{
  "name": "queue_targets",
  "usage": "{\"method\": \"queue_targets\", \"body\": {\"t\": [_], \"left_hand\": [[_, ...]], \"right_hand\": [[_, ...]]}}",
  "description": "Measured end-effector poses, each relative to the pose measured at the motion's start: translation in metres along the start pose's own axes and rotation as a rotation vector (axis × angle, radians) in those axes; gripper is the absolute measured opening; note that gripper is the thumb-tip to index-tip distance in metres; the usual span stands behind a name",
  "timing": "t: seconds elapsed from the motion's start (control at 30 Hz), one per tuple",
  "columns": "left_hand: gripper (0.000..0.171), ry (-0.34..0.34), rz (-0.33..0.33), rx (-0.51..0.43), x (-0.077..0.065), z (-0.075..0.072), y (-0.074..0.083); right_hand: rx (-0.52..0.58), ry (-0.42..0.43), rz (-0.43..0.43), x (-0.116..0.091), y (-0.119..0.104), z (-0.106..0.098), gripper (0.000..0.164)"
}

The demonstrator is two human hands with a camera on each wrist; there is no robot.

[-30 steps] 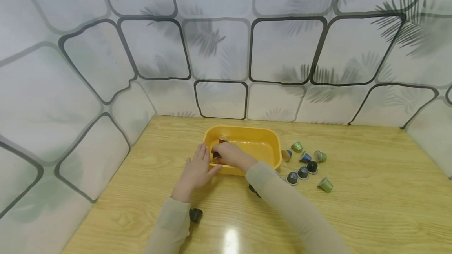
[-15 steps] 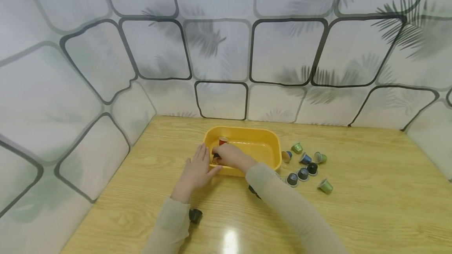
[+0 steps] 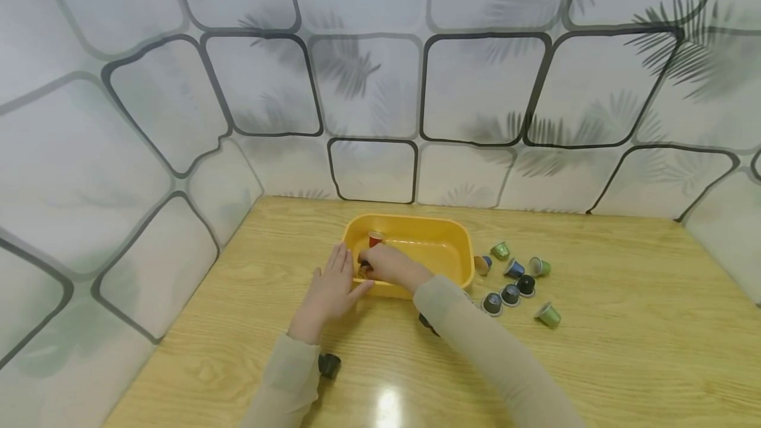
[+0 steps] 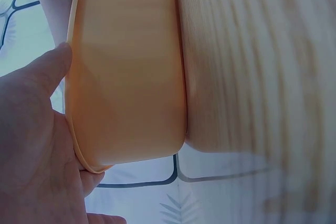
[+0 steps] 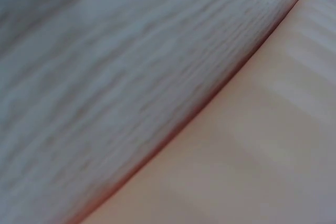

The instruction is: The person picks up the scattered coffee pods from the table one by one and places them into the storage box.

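A yellow plastic tray [image 3: 440,222] stands on the wooden table. My left hand [image 3: 333,288] lies at its left end, fingers straight along the rim and thumb at the front edge; the left wrist view shows the thumb [image 4: 50,69] against the tray's rim. Reaching over the front wall, my right hand [image 3: 389,263] pinches a small dark coffee capsule [image 3: 364,263] inside the left end, mostly covered by the fingers. A gold-orange capsule [image 3: 365,271] shows just below it. Behind the hand, a red capsule [image 3: 376,238] stands in the tray. The right wrist view shows only tray wall and table.
Right of the tray lie several capsules: green [image 3: 500,250], blue [image 3: 514,268], black [image 3: 526,285], dark grey [image 3: 492,303] and another green one [image 3: 547,314]. Dark capsules [image 3: 425,322] peek out by the right sleeve. One black capsule [image 3: 329,365] lies beside the left sleeve.
My right hand has sunk very slightly in the tray, and less of the dark capsule shows under its fingers. More of the red capsule is visible behind it. The left hand stays put.
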State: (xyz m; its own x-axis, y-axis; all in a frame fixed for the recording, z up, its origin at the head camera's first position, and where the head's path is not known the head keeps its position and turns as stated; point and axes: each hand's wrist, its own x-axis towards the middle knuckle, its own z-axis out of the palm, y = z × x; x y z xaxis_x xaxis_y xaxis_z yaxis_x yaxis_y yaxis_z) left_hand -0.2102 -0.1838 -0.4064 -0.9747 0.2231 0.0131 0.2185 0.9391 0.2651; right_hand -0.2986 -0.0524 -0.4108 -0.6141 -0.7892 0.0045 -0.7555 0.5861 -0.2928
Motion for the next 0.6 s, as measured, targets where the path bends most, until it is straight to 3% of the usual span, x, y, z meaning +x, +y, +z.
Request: {"method": "queue_targets", "body": {"t": [0.6], "left_hand": [[0.079,0.005,0.005,-0.007,-0.0006,0.0002,0.0001]], "right_hand": [[0.001,-0.007,0.014,0.0003,0.0001,-0.0004,0.007]]}}
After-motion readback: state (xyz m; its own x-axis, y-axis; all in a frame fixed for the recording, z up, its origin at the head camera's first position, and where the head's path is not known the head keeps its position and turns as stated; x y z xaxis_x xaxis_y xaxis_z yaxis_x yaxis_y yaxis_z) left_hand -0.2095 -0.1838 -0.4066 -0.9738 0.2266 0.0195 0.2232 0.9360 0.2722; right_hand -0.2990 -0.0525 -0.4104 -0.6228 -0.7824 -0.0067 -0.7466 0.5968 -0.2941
